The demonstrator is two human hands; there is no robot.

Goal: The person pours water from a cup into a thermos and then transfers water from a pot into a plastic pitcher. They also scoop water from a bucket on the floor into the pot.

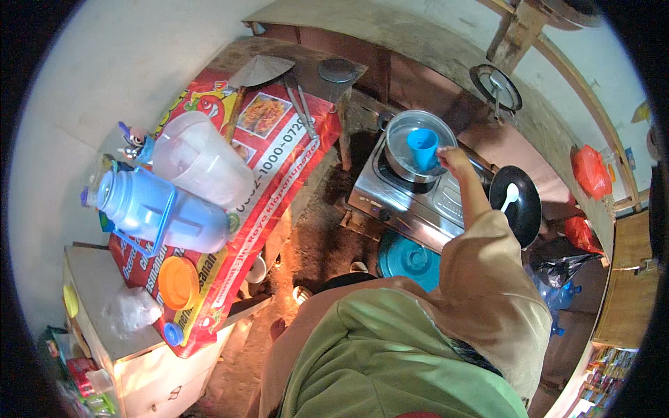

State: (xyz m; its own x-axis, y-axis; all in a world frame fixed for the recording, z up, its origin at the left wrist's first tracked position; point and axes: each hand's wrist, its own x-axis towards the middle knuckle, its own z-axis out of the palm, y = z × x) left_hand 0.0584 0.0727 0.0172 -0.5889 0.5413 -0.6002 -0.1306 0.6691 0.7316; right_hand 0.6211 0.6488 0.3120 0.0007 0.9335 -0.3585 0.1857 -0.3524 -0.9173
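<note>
My right hand (454, 161) is closed on the handle of a small blue plastic mug (421, 143). The mug is inside a silver metal pot (394, 164), and the pot stands on a silver gas stove (397, 205). What the pot holds looks clear, like water. Across the gap to the left, a light blue thermos jug (188, 221) rests on a table with its neck uncovered. An orange cup-like lid (178, 283) and a blue stopper (173, 334) are near it. My left hand is out of sight.
A red printed banner (268, 171) covers the table, bearing a translucent pitcher (198, 157) and a plastic bag (132, 308). Right of the stove sits a black wok (524, 217) with a white spoon (511, 195). A turquoise lidded tub (411, 258) is below the stove.
</note>
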